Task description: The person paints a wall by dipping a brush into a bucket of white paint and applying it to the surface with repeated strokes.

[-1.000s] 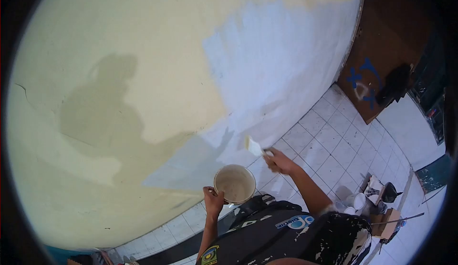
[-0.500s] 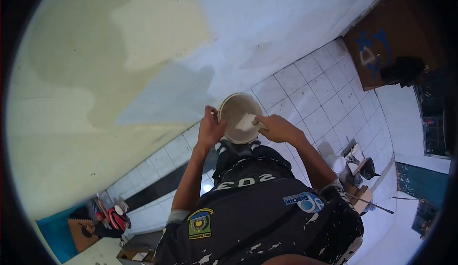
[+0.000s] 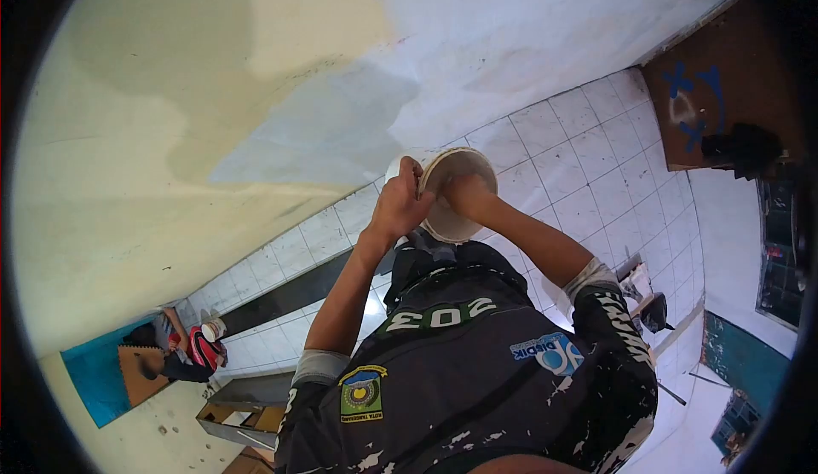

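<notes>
Just above the middle of the frame, over the tiled floor (image 3: 579, 167), the paint pail (image 3: 445, 223) is gripped at its rim by the curled fingers of the left hand (image 3: 399, 205), while the right hand (image 3: 464, 191) is plunged inside it, its fingers hidden.

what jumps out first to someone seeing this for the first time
Centre frame, the left hand grips the rim of a round paint-smeared white bucket, while the right hand reaches inside it; what it holds is hidden. Behind them, the cream wall carries a big white painted patch at the upper right, above a white tiled floor.
</notes>
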Action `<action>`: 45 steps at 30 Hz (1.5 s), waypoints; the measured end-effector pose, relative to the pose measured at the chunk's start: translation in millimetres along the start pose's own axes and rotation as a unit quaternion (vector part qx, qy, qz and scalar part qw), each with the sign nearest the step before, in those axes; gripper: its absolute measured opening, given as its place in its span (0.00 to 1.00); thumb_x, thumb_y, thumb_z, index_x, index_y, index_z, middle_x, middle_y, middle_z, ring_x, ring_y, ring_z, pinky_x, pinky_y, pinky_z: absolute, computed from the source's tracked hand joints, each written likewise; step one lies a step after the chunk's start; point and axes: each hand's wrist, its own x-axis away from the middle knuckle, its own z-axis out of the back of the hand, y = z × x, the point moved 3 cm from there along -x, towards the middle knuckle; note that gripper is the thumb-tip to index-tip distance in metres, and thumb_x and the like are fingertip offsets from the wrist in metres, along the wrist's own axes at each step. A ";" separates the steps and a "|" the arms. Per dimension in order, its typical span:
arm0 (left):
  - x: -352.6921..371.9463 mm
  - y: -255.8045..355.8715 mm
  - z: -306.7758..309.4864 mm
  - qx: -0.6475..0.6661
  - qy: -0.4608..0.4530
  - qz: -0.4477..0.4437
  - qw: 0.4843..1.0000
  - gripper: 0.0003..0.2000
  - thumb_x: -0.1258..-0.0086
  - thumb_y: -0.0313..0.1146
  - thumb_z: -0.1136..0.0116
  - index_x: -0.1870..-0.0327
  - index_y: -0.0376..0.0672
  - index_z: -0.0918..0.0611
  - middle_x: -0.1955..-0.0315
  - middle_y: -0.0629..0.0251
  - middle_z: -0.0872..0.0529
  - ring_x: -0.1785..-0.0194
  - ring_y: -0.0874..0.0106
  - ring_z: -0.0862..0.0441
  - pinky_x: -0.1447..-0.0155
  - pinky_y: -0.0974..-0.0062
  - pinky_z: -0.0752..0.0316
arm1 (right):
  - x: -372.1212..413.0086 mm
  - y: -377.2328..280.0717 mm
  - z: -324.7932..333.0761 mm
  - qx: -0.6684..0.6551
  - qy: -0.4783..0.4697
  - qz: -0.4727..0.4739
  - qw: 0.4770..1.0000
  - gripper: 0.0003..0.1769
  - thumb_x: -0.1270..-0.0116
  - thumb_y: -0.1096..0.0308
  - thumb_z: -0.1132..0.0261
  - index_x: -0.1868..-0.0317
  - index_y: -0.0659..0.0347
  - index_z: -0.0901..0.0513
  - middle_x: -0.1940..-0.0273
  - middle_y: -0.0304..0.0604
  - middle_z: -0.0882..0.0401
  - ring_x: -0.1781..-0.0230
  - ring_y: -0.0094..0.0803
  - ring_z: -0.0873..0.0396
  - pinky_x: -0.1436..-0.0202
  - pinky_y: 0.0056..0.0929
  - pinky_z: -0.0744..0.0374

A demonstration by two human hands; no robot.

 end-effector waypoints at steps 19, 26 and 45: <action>52.1 -36.8 31.3 0.156 0.117 0.096 0.976 0.18 0.35 0.24 0.40 0.49 0.35 0.34 0.74 0.51 0.17 0.75 0.65 0.17 0.71 0.64 0.23 | 52.7 12.6 93.2 -0.508 -0.130 -0.015 0.852 0.16 0.24 0.63 0.41 0.44 0.67 0.24 0.73 0.48 0.16 0.86 0.29 0.23 0.84 0.28 0.27; 68.9 -77.7 67.3 0.321 0.221 0.125 0.912 0.19 0.33 0.20 0.43 0.46 0.35 0.38 0.68 0.49 0.17 0.74 0.68 0.16 0.75 0.69 0.18 | 73.1 8.1 86.3 -0.787 -0.062 -0.018 0.614 0.17 0.20 0.61 0.43 0.40 0.64 0.24 0.71 0.50 0.17 0.91 0.19 0.36 0.90 0.19 0.41; 66.6 -115.1 122.2 0.311 0.207 0.077 0.924 0.17 0.33 0.20 0.43 0.49 0.34 0.37 0.75 0.64 0.25 0.79 0.73 0.21 0.77 0.69 0.17 | 98.9 -79.9 313.5 -0.631 0.354 0.055 0.688 0.13 0.21 0.66 0.40 0.41 0.59 0.22 0.71 0.36 0.21 0.82 0.17 0.32 0.81 0.20 0.37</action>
